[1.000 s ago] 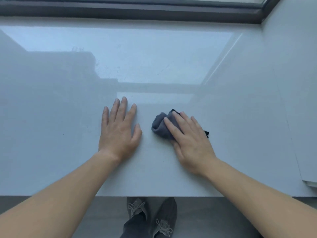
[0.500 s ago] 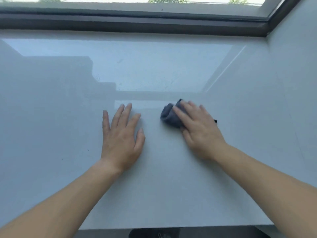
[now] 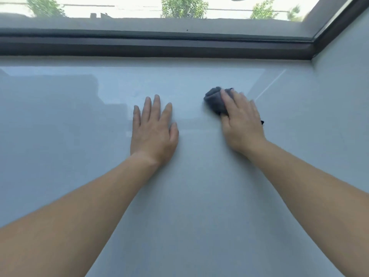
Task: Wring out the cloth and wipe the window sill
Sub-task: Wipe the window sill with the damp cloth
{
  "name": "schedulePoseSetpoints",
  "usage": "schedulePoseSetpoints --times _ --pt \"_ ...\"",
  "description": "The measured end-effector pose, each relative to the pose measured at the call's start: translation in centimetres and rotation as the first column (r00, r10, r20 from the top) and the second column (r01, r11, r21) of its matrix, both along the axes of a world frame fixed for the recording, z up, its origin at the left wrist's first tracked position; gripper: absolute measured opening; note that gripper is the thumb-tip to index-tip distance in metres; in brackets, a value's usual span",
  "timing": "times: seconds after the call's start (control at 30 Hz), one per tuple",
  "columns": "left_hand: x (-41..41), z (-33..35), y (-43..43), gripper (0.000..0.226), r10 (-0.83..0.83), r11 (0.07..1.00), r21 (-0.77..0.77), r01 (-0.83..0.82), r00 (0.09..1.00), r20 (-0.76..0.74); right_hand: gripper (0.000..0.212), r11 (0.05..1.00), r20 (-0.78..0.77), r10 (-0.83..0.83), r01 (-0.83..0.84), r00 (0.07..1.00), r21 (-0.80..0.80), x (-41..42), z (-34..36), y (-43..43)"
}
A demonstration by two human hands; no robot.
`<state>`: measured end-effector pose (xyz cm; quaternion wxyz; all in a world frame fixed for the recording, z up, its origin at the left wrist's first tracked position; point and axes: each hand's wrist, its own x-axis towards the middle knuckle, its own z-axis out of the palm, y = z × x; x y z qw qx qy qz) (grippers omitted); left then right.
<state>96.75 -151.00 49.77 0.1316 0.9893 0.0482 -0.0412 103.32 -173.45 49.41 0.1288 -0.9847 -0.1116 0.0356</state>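
Note:
A wide, glossy pale grey window sill (image 3: 79, 156) fills the view. My right hand (image 3: 241, 124) lies flat with straight fingers on a bunched dark grey cloth (image 3: 214, 99) and presses it onto the sill, right of centre. Most of the cloth is hidden under the palm; a dark corner pokes out at the hand's right side. My left hand (image 3: 152, 129) rests flat on the bare sill, fingers spread, a short gap to the left of the cloth.
A dark window frame (image 3: 179, 45) runs along the far edge of the sill, with glass and trees beyond. A pale side wall (image 3: 343, 80) closes the sill on the right.
My right hand has pushed the cloth away from me, toward the window frame. The left hand stays flat on the sill. The view has tilted up, so the floor and shoes are out of sight.

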Motion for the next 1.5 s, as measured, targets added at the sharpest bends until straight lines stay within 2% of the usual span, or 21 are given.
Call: schedulePoseSetpoints --times 0.07,0.1,0.2,0.27,0.33,0.4,0.47,0.5,0.6,0.67,0.73,0.83,0.87,1.0,1.03,1.07,1.23,1.3,1.4,1.43,1.5 --pt "-0.1 0.0 -0.1 0.059 0.0 1.0 0.001 0.0 1.0 0.001 0.061 0.99 0.032 -0.143 0.142 0.989 0.025 1.2 -0.2 1.4" --pt "-0.1 0.1 -0.1 0.059 0.004 1.0 -0.004 -0.004 1.0 0.001 0.062 0.995 0.039 -0.098 0.097 0.994 0.028 0.7 -0.2 2.2" --pt "0.0 0.3 -0.2 0.059 0.011 1.0 -0.016 -0.011 1.0 0.001 0.064 0.967 -0.007 0.253 -0.253 0.967 0.036 -1.8 0.2 2.8" --pt "0.0 0.5 -0.2 0.061 0.012 1.0 -0.017 -0.012 1.0 0.001 0.063 0.926 -0.027 0.376 -0.376 0.926 0.024 -0.5 0.5 1.8" --pt "0.0 0.6 -0.2 0.062 0.009 1.0 -0.017 -0.009 1.0 -0.001 0.063 0.959 0.012 0.283 -0.283 0.959 0.006 3.0 0.3 1.3" --pt "0.0 0.7 -0.2 0.063 0.006 1.0 -0.014 -0.006 1.0 -0.007 0.061 0.999 0.002 0.014 -0.014 1.0 0.031 6.4 0.3 1.7" --pt "0.1 0.7 -0.2 0.063 0.007 1.0 -0.007 -0.007 1.0 -0.005 0.06 0.982 -0.009 -0.18 0.18 0.984 0.047 7.7 0.4 3.3" --pt "0.2 0.7 -0.2 0.063 0.007 1.0 -0.002 -0.007 1.0 -0.004 0.059 0.985 -0.006 -0.165 0.165 0.986 0.04 7.4 0.4 4.4" --pt "0.3 0.6 -0.3 0.063 0.009 1.0 0.004 -0.009 1.0 0.007 0.057 0.977 0.029 0.206 -0.207 0.978 0.043 5.4 0.0 6.0" --pt "0.3 0.6 -0.2 0.063 0.013 1.0 0.0 -0.013 1.0 0.014 0.059 0.943 0.034 0.333 -0.333 0.942 0.02 6.5 0.1 5.1" --pt "0.2 0.6 -0.1 0.063 0.005 1.0 0.001 -0.005 1.0 0.005 0.059 0.979 0.048 0.204 -0.205 0.978 0.023 8.6 0.0 4.0" --pt "0.1 0.7 0.0 0.063 0.001 1.0 -0.001 -0.001 1.0 0.001 0.059 0.987 0.067 -0.142 0.136 0.988 0.085 9.9 0.3 3.3" --pt "0.1 0.7 -0.1 0.063 0.002 1.0 0.001 -0.002 1.0 0.003 0.059 0.984 0.079 -0.161 0.154 0.984 0.086 9.7 0.3 3.4" --pt "0.2 0.7 -0.1 0.063 0.007 1.0 -0.002 -0.007 1.0 0.01 0.058 0.986 0.063 0.155 -0.159 0.986 0.049 9.1 0.6 1.7" --pt "0.2 0.6 -0.1 0.063 0.009 1.0 -0.003 -0.009 1.0 0.011 0.059 0.981 0.062 0.187 -0.19 0.98 0.038 9.5 0.7 0.7" --pt "0.2 0.6 -0.1 0.063 0.009 1.0 -0.003 -0.009 1.0 0.011 0.06 0.986 0.064 0.163 -0.165 0.984 0.03 10.2 0.6 -0.4" --pt "0.2 0.7 -0.1 0.063 0.01 1.0 -0.002 -0.01 1.0 -0.004 0.059 0.986 0.096 -0.165 0.161 0.982 0.047 11.0 0.5 -1.8" --pt "0.2 0.6 -0.2 0.063 0.015 1.0 0.008 -0.015 1.0 -0.002 0.059 0.995 0.092 -0.085 0.079 0.992 0.062 9.7 0.0 -0.8" --pt "0.3 0.5 -0.3 0.063 0.017 1.0 0.014 -0.017 1.0 0.0 0.061 0.985 0.061 0.163 -0.166 0.985 0.045 8.8 -0.4 -2.1" --pt "0.3 0.4 -0.3 0.064 0.02 1.0 0.01 -0.02 1.0 0.001 0.061 0.986 0.056 0.158 -0.161 0.986 0.045 9.5 -0.1 -2.9" --pt "0.2 0.5 -0.7 0.065 0.036 0.999 -0.02 -0.036 0.999 0.004 0.061 0.996 0.075 -0.018 0.012 0.997 0.084 11.1 0.2 -4.2"
